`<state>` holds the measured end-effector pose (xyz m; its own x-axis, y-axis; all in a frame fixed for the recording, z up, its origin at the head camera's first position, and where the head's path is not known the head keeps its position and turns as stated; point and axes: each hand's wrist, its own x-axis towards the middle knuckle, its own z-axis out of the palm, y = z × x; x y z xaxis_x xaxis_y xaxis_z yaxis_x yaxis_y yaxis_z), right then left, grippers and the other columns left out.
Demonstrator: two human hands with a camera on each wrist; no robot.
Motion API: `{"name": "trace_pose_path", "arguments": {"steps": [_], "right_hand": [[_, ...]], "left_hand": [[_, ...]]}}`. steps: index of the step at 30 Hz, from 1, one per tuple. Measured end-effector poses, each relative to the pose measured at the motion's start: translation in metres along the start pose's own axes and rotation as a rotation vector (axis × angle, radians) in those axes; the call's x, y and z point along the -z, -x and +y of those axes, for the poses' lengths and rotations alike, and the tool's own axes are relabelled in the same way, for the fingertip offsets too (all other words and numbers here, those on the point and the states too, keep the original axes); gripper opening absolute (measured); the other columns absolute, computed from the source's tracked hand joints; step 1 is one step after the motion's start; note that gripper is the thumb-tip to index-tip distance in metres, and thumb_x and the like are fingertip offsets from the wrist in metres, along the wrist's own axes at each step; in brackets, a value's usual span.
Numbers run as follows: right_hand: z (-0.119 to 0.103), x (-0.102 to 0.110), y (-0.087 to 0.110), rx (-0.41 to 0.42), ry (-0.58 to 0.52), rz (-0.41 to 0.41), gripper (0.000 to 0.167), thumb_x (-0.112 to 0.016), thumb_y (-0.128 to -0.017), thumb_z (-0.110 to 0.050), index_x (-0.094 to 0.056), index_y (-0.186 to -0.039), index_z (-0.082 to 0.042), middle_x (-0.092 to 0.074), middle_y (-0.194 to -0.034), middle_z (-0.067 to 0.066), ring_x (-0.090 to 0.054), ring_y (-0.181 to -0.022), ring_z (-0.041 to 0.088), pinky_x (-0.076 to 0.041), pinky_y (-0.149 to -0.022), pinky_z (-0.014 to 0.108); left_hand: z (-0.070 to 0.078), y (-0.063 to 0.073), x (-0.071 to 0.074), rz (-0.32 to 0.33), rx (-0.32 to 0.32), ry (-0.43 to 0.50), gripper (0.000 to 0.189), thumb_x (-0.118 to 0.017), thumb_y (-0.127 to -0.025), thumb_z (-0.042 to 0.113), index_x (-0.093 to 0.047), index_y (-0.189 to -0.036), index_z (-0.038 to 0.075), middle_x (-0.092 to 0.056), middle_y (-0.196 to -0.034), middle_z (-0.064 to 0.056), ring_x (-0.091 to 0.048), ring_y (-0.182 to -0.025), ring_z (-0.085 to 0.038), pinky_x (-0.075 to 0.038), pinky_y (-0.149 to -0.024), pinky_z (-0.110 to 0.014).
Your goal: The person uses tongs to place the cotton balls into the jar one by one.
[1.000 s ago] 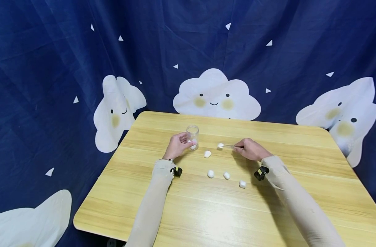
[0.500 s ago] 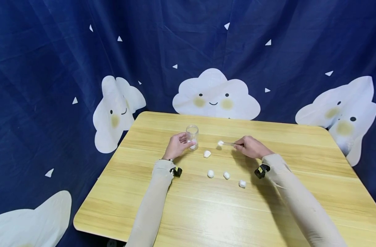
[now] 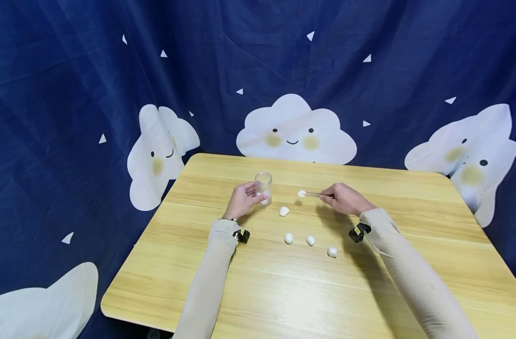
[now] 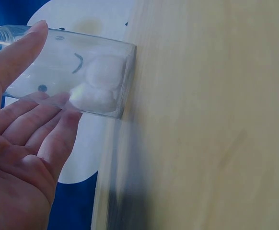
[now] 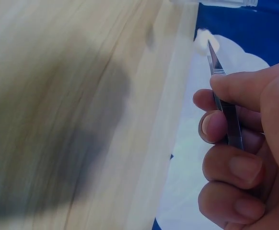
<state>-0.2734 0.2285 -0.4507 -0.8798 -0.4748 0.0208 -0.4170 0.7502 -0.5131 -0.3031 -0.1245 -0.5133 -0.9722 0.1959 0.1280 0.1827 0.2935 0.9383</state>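
Note:
My left hand (image 3: 241,201) holds a clear jar (image 3: 264,181) upright on the table, thumb on one side and fingers on the other. Two or so white cotton balls (image 4: 105,72) lie at the bottom of the jar, as the left wrist view shows. My right hand (image 3: 347,199) pinches metal tweezers (image 5: 230,120) between thumb and fingers. At the tweezers' tips a white cotton ball (image 3: 301,193) hangs above the tabletop, to the right of the jar and apart from it.
Several loose cotton balls lie on the wooden table (image 3: 249,292): one cotton ball (image 3: 284,211) near the jar, the others, such as this cotton ball (image 3: 332,252), closer to me. A blue curtain (image 3: 215,56) with cloud prints hangs behind the table.
The right hand has raised the tweezers and the cotton ball off the table, slightly away from me. The left hand and jar have stayed in place.

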Motion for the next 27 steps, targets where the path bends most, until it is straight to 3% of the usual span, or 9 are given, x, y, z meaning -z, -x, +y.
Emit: {"name": "trace_pose_path", "arguments": {"steps": [12,27], "right_hand": [[-0.010,0.006,-0.003,-0.020,0.071,0.020,0.028,-0.064,-0.102,-0.020,-0.077,-0.118,-0.002,-0.079,-0.093,0.014,-0.047,-0.058,0.012,-0.034,-0.053,0.025],[-0.018,0.012,-0.007,-0.015,0.072,0.019,0.028,-0.063,-0.103,-0.020,-0.077,-0.118,-0.002,-0.079,-0.098,0.015,-0.049,-0.060,0.012,-0.036,-0.056,0.026]], "left_hand": [[0.000,-0.001,-0.001,0.004,-0.002,0.008,0.068,-0.086,-0.086,0.022,-0.057,-0.142,-0.005,-0.064,-0.141,-0.024,-0.063,-0.131,-0.038,-0.055,-0.113,-0.042],[0.002,0.000,-0.001,0.004,-0.004,0.001,0.068,-0.086,-0.086,0.018,-0.056,-0.141,-0.008,-0.062,-0.142,-0.027,-0.063,-0.132,-0.040,-0.054,-0.113,-0.042]]}}
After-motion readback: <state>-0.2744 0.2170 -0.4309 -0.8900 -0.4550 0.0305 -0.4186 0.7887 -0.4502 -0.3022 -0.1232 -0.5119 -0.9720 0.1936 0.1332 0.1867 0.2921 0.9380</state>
